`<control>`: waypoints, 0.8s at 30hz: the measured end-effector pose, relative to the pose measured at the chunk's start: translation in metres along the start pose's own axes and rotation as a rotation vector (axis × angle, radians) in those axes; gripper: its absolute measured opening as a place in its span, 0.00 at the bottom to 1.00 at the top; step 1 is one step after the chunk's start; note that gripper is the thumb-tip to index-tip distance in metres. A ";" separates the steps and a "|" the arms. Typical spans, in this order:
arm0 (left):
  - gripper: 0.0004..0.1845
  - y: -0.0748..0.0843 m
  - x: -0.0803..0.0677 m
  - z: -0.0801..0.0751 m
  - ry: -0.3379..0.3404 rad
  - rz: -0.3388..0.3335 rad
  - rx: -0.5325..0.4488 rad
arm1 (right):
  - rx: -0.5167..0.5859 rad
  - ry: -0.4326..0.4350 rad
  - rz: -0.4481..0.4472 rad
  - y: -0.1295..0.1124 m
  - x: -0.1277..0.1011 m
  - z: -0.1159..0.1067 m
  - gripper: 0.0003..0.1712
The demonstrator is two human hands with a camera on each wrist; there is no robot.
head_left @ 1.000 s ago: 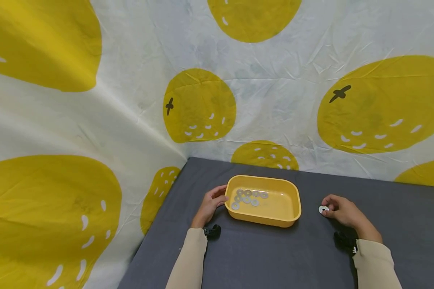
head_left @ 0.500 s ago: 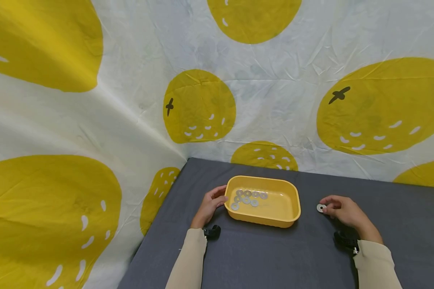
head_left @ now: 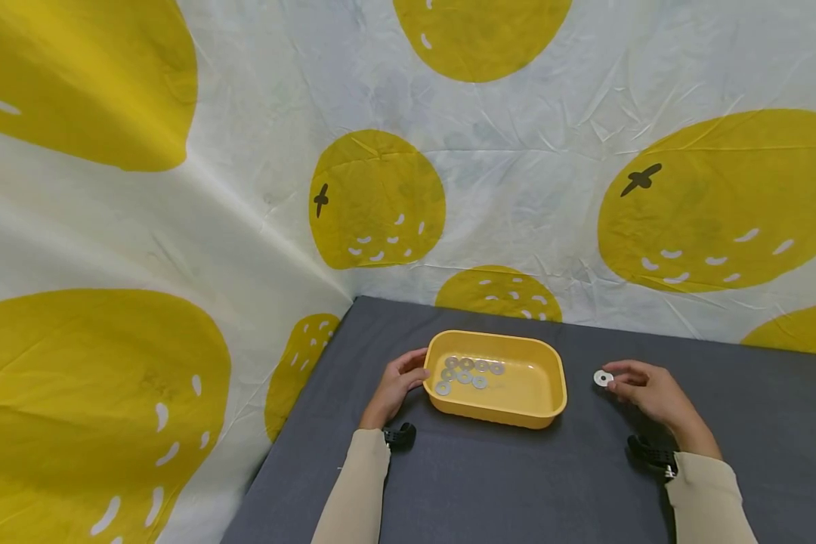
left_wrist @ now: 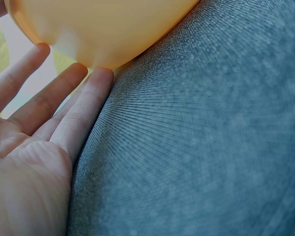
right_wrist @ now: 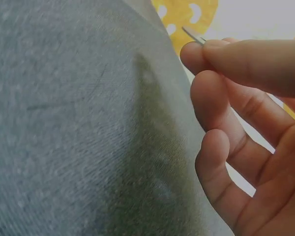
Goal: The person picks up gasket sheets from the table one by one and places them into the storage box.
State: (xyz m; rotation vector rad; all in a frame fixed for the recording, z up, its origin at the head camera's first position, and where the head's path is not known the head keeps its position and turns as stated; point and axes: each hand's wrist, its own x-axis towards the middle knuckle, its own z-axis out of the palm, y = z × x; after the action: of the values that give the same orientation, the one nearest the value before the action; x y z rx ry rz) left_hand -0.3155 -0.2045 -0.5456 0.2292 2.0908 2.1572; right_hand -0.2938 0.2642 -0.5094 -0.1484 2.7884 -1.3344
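A yellow plastic bin [head_left: 527, 387] stands on the table with several flat metal washers [head_left: 465, 376] lying in its left half. My left hand [head_left: 393, 387] is at the bin's left end. In the left wrist view, its nearly straight fingers [left_wrist: 76, 113] touch the outer wall low down. To the right of the bin, my right hand [head_left: 653, 393] pinches another washer [head_left: 603, 378] between thumb and index finger, its hole showing. The right wrist view catches that washer edge-on above the table, with the other fingers [right_wrist: 214, 152] loosely curled.
Dark grey cloth [head_left: 489, 483] covers the table. Behind it and on the left hang white curtains [head_left: 517, 189] with large yellow fruit prints. A black wrist strap [head_left: 399, 437] sits on each arm below the beige sleeves.
My right hand has lifted the washer off the cloth, a little up and away from me. The left hand and the bin stay where they were.
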 end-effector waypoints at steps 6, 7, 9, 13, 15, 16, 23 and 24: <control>0.26 0.000 0.001 0.001 0.006 0.000 0.002 | 0.035 0.032 -0.006 -0.005 0.003 -0.002 0.25; 0.26 0.000 0.001 0.001 0.007 0.000 0.002 | 0.041 0.038 -0.008 -0.006 0.004 -0.002 0.25; 0.26 0.000 0.002 0.002 0.010 -0.001 0.001 | 0.047 0.049 -0.011 -0.008 0.005 -0.002 0.26; 0.27 0.000 0.002 0.001 0.007 -0.001 0.001 | 0.050 0.072 -0.018 -0.013 0.005 -0.002 0.27; 0.27 0.000 0.002 0.000 0.005 -0.001 0.001 | 0.049 0.080 -0.023 -0.016 0.005 -0.001 0.27; 0.27 -0.001 0.002 0.000 0.004 -0.002 0.001 | 0.050 0.084 -0.026 -0.017 0.004 0.000 0.27; 0.26 -0.003 0.003 -0.001 0.006 0.002 0.003 | 0.063 0.119 -0.073 -0.028 0.004 0.007 0.26; 0.26 -0.003 0.003 -0.001 0.007 0.000 0.003 | 0.066 0.123 -0.080 -0.030 0.004 0.008 0.25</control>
State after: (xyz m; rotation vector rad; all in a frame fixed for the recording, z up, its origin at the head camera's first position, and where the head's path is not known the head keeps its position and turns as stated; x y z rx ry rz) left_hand -0.3183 -0.2045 -0.5486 0.2218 2.0978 2.1577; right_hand -0.2946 0.2387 -0.4912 -0.1828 2.8619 -1.5009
